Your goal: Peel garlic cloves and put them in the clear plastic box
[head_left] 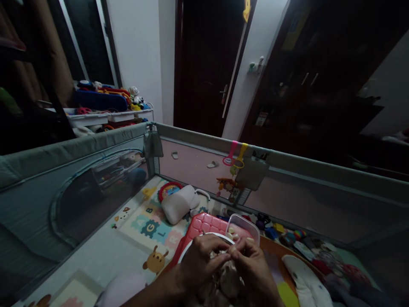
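Note:
My left hand (204, 258) and my right hand (252, 264) meet over a white-rimmed bowl (183, 254). Their thumbs and fingertips pinch a small pale garlic clove (233, 248), mostly covered by the fingers. Below them the bowl is filled with garlic and papery skins (228, 281), dim and partly hidden by my hands. Just beyond my right hand sits a clear plastic container (245, 221), with several peeled cloves (232, 234) inside it. Both bowl and container are at a red quilted-looking surface (201, 224).
A grey-green playpen rail (191, 133) with mesh walls surrounds me. On the patterned mat (99, 243) lie a white cushion-like object (179, 205) and a round red toy (164, 189). Toys (277, 230) line the right side; pink and yellow straps (240, 155) hang from the rail.

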Available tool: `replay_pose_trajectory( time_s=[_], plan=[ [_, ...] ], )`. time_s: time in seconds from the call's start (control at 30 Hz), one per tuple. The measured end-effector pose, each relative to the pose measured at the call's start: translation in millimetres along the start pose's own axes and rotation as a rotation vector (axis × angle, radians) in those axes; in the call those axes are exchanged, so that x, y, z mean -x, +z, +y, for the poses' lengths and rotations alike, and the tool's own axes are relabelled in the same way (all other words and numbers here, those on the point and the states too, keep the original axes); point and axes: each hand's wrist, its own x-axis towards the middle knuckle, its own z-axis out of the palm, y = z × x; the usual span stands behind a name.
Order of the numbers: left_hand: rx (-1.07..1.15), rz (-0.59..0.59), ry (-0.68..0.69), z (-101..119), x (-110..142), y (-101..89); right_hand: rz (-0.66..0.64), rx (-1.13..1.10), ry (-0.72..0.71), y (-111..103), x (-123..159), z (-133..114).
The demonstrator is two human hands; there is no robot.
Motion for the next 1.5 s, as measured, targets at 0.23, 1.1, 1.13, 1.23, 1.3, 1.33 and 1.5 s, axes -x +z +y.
replay_pose_trajectory(
  time_s=[0.23,1.1,1.13,1.23,1.3,1.33,1.5],
  plan=[
    [-0.027,0.076,0.078,-1.5,2.5,1.5,0.061,0.288,-0.157,0.7,7.2,-6.3],
    [-0.293,0.099,0.116,-4.6,6.2,-0.8,0.009,1.184,-0.988,-2.5,12.7,7.9],
    [-0.308,0.1,0.118,-4.6,6.2,-0.5,0.013,1.156,-0.976,-0.9,12.9,7.4],
    [-0.355,0.129,0.102,-3.9,5.9,1.8,0.004,0.992,-0.813,3.4,14.0,3.9],
    [-0.388,0.144,0.076,-3.9,5.8,4.1,0.022,0.822,-0.6,5.3,14.7,0.9],
    [-0.404,0.145,0.062,-4.6,5.9,5.3,0.051,0.721,-0.48,5.9,14.7,-0.6],
    [-0.537,0.081,-0.044,-16.0,5.6,8.1,0.163,0.173,-0.08,3.5,9.0,-7.4]
  ],
)
